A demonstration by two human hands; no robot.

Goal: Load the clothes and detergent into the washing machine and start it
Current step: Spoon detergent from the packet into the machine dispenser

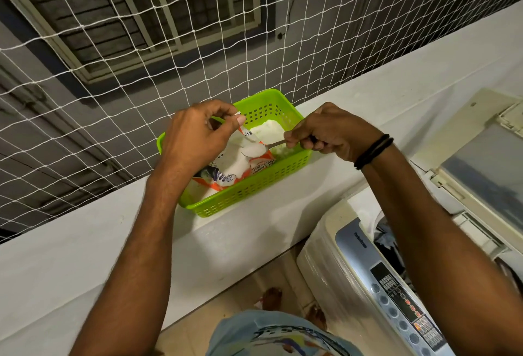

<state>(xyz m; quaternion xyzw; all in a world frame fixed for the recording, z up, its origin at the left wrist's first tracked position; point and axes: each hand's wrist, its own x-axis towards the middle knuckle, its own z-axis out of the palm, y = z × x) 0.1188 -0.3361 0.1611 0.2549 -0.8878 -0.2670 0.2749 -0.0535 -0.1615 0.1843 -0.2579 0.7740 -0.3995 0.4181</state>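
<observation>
A green plastic basket (256,190) stands on the white ledge and holds an open detergent packet (226,170) with white powder. My left hand (195,134) pinches the packet's top edge and holds it open. My right hand (331,134) grips a metal spoon (256,150) heaped with white powder, just over the packet's mouth. The top-loading washing machine (376,270) stands at the lower right with its lid (481,163) raised. Dark clothes (389,242) show inside the drum.
The white ledge (85,256) runs from lower left to upper right. A white rope net (141,44) closes off the space behind it. The machine's control panel (402,307) with several buttons faces me. My feet stand on the tiled floor (240,307).
</observation>
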